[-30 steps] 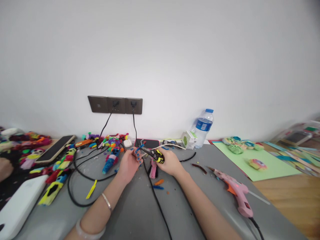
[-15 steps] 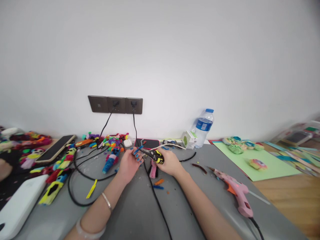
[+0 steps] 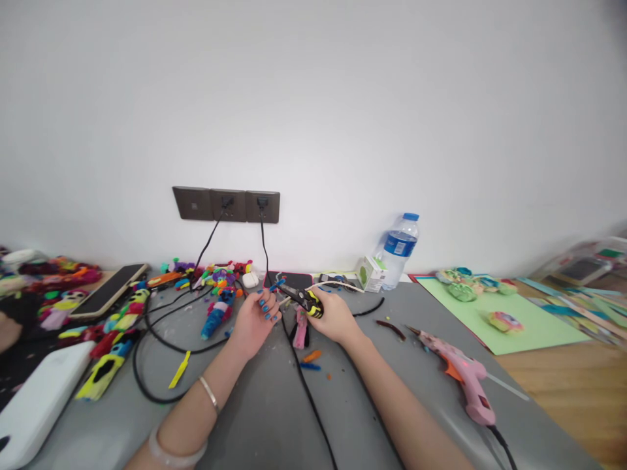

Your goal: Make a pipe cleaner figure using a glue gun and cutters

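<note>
My right hand (image 3: 333, 318) grips black and yellow pliers (image 3: 302, 298), their tip pointing left toward a small blue piece (image 3: 278, 286) pinched in my left hand (image 3: 255, 316). My left fingers, with blue nails, are curled around that piece. Both hands hover over the grey mat (image 3: 274, 405) in the middle. A pink fuzzy figure (image 3: 300, 328) lies just below the pliers, between my hands.
A pink glue gun (image 3: 463, 376) lies to the right, its cable running off the front. Black cables (image 3: 161, 339) run from wall sockets (image 3: 226, 205). Colourful fuzzy figures (image 3: 117, 320), a phone (image 3: 108, 290), a water bottle (image 3: 399, 251) and a green sheet (image 3: 504, 320) surround the mat.
The pliers and blue piece have risen slightly, and my left fingers have shifted on the piece. Otherwise little has moved.
</note>
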The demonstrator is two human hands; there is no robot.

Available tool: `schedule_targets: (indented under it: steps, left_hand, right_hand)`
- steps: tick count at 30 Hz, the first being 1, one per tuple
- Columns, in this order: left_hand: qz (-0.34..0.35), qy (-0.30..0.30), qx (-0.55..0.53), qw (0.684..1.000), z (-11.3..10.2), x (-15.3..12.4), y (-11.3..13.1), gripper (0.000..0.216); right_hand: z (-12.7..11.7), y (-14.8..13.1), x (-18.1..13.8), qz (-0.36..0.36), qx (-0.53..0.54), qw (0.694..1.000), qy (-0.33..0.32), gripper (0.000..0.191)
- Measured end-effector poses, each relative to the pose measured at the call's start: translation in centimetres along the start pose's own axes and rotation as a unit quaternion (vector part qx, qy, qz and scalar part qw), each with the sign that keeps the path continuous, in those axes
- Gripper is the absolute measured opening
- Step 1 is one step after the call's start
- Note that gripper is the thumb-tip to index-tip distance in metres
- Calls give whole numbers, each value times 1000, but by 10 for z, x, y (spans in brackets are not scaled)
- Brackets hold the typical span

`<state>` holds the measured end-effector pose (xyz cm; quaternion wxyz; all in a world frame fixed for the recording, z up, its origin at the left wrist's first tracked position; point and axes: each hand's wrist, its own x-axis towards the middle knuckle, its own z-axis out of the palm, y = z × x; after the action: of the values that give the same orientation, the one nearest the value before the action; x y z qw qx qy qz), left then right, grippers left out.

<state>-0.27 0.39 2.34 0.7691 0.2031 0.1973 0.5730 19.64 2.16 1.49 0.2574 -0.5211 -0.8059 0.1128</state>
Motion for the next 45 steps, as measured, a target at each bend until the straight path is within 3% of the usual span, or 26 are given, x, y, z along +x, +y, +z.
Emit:
schedule_targets:
  steps: [10,19,33,45]
  left_hand:
    - [7,33,5,999,3,1,0,19]
    - [-10,11,33,999,0,0,-4,20]
    - [-3,26,68,997,0,0,-5,24]
    - [66,26,109,992,1,2,-5,26]
  right_hand:
    - [-1,-1,0,-16,3,1000,-7,31]
    - [-2,-3,0,-19,0,1000,-14,35]
    - [-1,-2,1,-20,-7,1000,-17,38]
    - [3,1,1,-19,1,1000,0,29]
